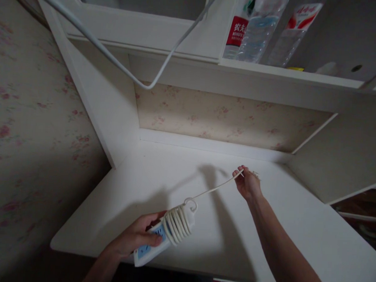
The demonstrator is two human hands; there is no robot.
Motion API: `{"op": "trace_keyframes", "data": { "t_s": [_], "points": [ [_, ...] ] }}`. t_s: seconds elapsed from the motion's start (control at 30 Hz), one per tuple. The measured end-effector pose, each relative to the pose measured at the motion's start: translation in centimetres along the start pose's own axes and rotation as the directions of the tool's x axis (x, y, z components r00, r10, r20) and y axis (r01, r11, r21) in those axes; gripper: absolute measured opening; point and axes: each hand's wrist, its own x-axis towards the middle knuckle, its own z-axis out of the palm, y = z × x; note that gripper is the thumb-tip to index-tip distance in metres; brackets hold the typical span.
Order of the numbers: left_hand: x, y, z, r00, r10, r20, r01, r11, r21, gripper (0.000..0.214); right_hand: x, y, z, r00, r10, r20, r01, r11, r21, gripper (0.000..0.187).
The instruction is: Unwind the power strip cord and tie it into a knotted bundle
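Note:
A white power strip with blue socket faces [144, 251] is gripped near its lower end by my left hand [138, 234], thumb across the top. Several turns of its white cord [178, 224] wrap around the strip's far end, with a small loop standing at the tip. From there a length of cord runs up to the right, fairly straight, into my right hand [248, 183]. My right fingers are closed on the cord above the desk. A short whitish end, perhaps the plug, shows beyond that hand, too small to make out.
The white desk top [118, 196] lies beneath my hands, with its rounded corner at left. Shelves above hold several plastic bottles [261, 30]. A thick white cable [116, 62] hangs across the upper left. Flowered wallpaper [28, 131] covers the left wall.

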Motion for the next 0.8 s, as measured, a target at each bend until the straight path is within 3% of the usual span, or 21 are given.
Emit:
{"op": "trace_keyframes", "data": {
  "t_s": [0.13, 0.23, 0.33, 0.47, 0.6, 0.8],
  "points": [
    [-0.2, 1.1, -0.6, 0.996, -0.043, -0.078, 0.059, 0.973, 0.225, 0.044, 1.9, -2.6, 0.6, 0.998, -0.061, -0.027, 0.06, 0.998, -0.004, 0.01],
    [-0.4, 0.5, -1.7, 0.964, -0.028, -0.263, 0.074, 0.983, 0.169, 0.043, 3.7, -4.6, -0.5, 0.99, -0.119, -0.074, 0.117, 0.993, -0.031, 0.014],
    [-0.6, -0.2, -2.7, 0.909, -0.039, -0.416, 0.062, 0.997, 0.042, 0.042, 5.0, -5.0, -2.2, 0.984, -0.128, -0.121, 0.118, 0.989, -0.092, 0.016],
    [-0.5, -0.2, -2.8, 0.889, -0.02, -0.457, 0.003, 0.999, -0.038, 0.035, 5.2, -2.4, -3.6, 0.99, -0.074, -0.122, 0.049, 0.979, -0.199, 0.016],
    [0.0, 0.1, -2.0, 0.881, -0.035, -0.472, -0.031, 0.991, -0.131, 0.037, 4.2, 1.0, -3.4, 1.0, 0.002, -0.005, -0.003, 0.949, -0.314, 0.015],
    [-0.1, 0.1, -1.8, 0.879, -0.025, -0.476, -0.051, 0.988, -0.145, 0.038, 3.6, 3.6, -2.5, 0.992, -0.003, 0.13, 0.08, 0.803, -0.59, 0.02]
  ]
}}
